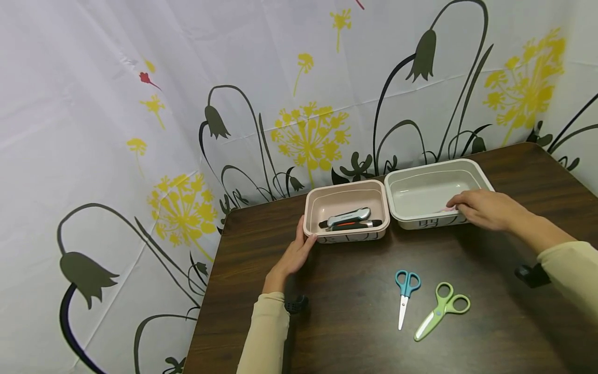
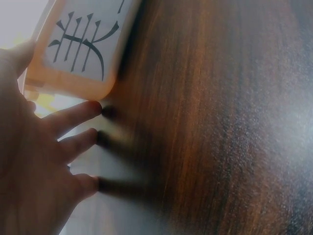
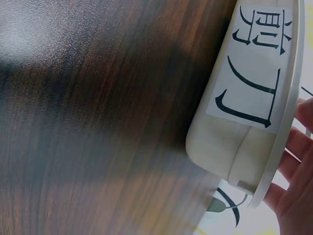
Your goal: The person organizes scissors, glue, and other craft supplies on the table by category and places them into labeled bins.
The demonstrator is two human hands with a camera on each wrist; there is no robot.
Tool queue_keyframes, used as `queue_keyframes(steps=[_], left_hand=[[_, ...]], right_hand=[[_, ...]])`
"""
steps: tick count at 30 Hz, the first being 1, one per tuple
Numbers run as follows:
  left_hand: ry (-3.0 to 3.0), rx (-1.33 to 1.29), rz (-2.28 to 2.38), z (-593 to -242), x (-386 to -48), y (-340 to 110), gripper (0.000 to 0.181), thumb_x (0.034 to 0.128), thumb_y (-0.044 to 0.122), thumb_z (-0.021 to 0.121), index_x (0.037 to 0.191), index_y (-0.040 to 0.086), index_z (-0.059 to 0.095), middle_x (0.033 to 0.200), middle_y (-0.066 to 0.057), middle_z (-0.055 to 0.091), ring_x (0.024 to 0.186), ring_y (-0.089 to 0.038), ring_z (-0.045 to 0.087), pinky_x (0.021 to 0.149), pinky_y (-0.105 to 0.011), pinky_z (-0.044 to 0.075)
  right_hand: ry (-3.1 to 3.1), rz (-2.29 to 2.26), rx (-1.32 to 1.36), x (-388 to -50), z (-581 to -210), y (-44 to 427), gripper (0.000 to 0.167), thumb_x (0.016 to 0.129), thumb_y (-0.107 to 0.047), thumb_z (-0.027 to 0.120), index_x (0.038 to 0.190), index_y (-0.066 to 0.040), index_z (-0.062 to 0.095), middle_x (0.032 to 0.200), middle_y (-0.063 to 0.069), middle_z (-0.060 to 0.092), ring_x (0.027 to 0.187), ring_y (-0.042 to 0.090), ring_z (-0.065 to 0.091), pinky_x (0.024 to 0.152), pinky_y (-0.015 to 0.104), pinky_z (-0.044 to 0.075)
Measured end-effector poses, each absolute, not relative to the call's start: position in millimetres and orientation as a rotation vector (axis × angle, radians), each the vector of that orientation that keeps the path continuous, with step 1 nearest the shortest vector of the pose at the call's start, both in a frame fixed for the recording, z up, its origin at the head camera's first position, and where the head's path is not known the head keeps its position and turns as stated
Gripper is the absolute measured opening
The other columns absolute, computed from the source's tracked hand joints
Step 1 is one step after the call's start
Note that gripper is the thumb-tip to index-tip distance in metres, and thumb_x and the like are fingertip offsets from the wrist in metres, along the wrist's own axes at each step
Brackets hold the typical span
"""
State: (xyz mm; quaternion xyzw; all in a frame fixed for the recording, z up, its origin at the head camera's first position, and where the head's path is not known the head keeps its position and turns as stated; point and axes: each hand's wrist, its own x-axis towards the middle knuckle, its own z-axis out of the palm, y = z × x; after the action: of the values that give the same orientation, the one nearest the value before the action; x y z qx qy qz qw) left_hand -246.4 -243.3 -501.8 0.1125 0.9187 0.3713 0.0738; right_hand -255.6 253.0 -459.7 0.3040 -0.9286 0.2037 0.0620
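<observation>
Pink box: its left end [image 1: 327, 204] is just beside and touching the left hand [image 1: 293, 257]; it stands upright on the table [image 1: 345, 296].
Left hand: fingers spread apart and fairly straight, thumb at the rim, a fingertip at the corner; the hand steadies the end from outside and is not wrapped round it.
In the pink box: a silver cutter [image 1: 348, 216] lies behind a black knife [image 1: 357, 225]; an orange strip shows between them. Whether that strip is a further knife, I cannot tell.
Blue scissors: one pair [image 1: 404, 295], lying on the table in front of the boxes, between the two hands and well apart from both, blades toward the person.
White box: upright [image 1: 427, 182], just beside the pink box; the right hand [image 1: 490, 209] reaches over its near right rim.
Green scissors: one pair [image 1: 439, 311], near the blue pair on its right, handles away from the person.
Pink thing: one bit [image 1: 447, 209] showing inside the white box, right at the right hand's fingertips, mostly hidden.
Right hand: fingers bent down into the box; whether they pinch the pink thing or only touch it, I cannot tell.
Count: two boxes, two pairs of scissors on the table, two hands.
</observation>
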Motion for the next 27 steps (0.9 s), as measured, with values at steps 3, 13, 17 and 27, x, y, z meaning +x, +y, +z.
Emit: queue_keyframes(steps=[3,13,17,27], left_hand=[[2.757,0.337,1.122,-502,-247,-243,0.073,0.1038,0.047,0.040,0.159,0.022,-0.001,0.155,-0.019,0.032,0.129,-0.041,0.045,0.106,-0.056,0.032],[2.758,0.329,1.119,-502,-246,-243,0.073,0.1037,0.047,0.040,0.158,0.022,-0.001,0.154,-0.019,0.032,0.127,-0.042,0.047,0.105,-0.056,0.033],[2.757,0.326,1.121,-502,-246,-243,0.074,0.1037,0.047,0.041,0.159,0.021,-0.001,0.155,-0.019,0.032,0.127,-0.042,0.047,0.105,-0.056,0.033],[2.769,0.327,1.111,-500,-245,-241,0.073,0.1037,0.047,0.040,0.159,0.023,-0.002,0.154,-0.019,0.033,0.125,-0.042,0.048,0.105,-0.055,0.034]], right_hand=[[-2.818,0.620,0.913,-255,-459,253,0.025,0.094,-0.004,0.052,0.110,-0.007,0.072,0.106,0.007,0.069,0.092,0.023,0.062,0.079,0.050,0.048],[-2.819,0.641,0.860,-249,-454,251,0.024,0.095,-0.007,0.056,0.115,-0.008,0.070,0.112,0.010,0.068,0.101,0.029,0.063,0.085,0.055,0.046],[-2.756,0.639,0.875,-245,-451,249,0.024,0.093,-0.005,0.060,0.113,-0.008,0.071,0.108,0.004,0.068,0.097,0.024,0.062,0.083,0.052,0.048],[-2.386,0.538,1.109,-226,-451,222,0.026,0.077,-0.003,0.073,0.101,-0.011,0.074,0.097,-0.005,0.064,0.087,0.014,0.060,0.073,0.040,0.049]])
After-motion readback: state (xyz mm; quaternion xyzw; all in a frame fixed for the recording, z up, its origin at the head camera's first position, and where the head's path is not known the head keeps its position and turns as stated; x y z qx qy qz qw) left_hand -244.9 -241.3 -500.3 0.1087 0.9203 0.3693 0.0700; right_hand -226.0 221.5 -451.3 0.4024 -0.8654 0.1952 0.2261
